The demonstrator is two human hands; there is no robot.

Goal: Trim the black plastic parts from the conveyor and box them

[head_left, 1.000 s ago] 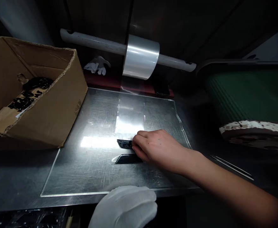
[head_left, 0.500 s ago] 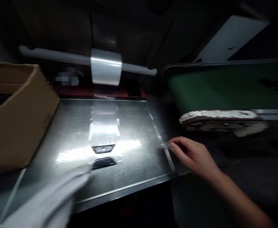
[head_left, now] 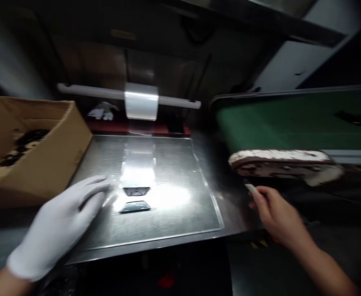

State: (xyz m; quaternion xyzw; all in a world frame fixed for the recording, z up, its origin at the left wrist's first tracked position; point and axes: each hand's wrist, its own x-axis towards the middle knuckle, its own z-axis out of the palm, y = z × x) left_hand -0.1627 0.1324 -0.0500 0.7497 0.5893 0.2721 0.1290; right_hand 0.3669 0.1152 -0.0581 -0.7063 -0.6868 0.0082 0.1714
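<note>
My left hand point(head_left: 63, 222), in a white glove, hovers over the left side of the metal work plate point(head_left: 174, 222). Its fingers reach forward with the thumb slightly apart, and I see nothing held. To its right lie a dark trapezoid piece with small holes point(head_left: 136, 191) and, nearer me, a glossy trapezoid piece point(head_left: 135, 206). Clear film point(head_left: 139, 158) runs from the roll point(head_left: 141, 102) down onto the plate. Bare, my right hand point(head_left: 276, 213) is closed on a small white-handled tool point(head_left: 251, 188) below the conveyor's end; its narrow tip looks dark.
At the left stands an open cardboard box point(head_left: 54, 164) with dark parts inside. A green conveyor belt point(head_left: 291, 119) runs along the right, carrying a dark object point(head_left: 353, 118). Behind the plate, a white rod point(head_left: 91, 91) carries the roll, near a crumpled glove point(head_left: 103, 111).
My left hand has drawn back left from the glossy piece. My right hand has moved right and slightly down, and a white-handled tool now shows in it. The view has shifted.
</note>
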